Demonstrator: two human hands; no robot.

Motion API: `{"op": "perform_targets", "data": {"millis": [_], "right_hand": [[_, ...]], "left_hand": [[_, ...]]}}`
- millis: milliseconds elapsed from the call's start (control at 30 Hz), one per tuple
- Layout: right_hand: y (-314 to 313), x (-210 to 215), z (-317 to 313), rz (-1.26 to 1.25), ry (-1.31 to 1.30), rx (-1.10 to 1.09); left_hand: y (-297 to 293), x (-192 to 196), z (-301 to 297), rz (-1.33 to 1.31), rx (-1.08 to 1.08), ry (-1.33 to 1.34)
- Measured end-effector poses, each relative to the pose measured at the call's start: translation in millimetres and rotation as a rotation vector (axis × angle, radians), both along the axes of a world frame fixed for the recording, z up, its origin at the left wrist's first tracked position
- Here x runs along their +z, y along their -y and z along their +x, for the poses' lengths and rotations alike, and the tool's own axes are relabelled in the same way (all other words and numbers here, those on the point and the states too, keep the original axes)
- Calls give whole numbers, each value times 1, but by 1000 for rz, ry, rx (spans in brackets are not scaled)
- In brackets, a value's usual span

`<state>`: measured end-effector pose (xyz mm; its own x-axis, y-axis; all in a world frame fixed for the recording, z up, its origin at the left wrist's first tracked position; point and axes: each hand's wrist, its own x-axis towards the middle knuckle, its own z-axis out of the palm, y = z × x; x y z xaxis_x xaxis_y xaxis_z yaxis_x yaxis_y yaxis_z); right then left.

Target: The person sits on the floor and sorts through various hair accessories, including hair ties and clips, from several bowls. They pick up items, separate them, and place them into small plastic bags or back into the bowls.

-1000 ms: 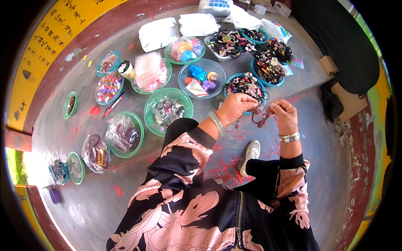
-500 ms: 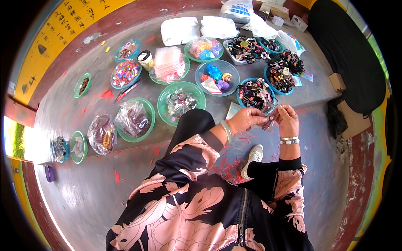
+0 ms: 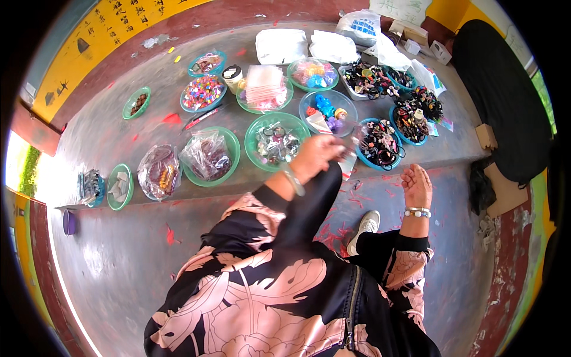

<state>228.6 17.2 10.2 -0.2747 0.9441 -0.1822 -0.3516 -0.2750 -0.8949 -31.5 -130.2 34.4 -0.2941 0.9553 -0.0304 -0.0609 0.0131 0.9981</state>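
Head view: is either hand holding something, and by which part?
The left hand pinches a blurred brownish item, apparently by its near end; blur hides the exact spot. The right hand shows nothing held.

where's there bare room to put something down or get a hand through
Mostly bare grey platform lies between the small green bowl and the bagged bundle. A hand could likely pass over the floor between the right hand and the black bag. It is crowded beyond and right of the left hand, where blue bowls of dark trinkets stand close together.
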Motion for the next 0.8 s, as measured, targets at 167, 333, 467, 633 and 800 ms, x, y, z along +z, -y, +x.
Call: {"op": "perform_targets", "data": {"millis": [167, 333, 467, 633, 800], "right_hand": [[10, -5, 2, 25, 13, 118], [19, -6, -11, -7, 69, 196], [16, -6, -12, -9, 99, 211], [16, -7, -15, -19, 111, 245], [18, -3, -13, -39, 143, 215]], "left_hand": [[57, -58, -83, -54, 347, 247], [95, -126, -109, -164, 555, 603], [68, -121, -110, -61, 564, 671], [55, -171, -114, -118, 689, 921], [72, -191, -94, -161, 627, 962]]}}
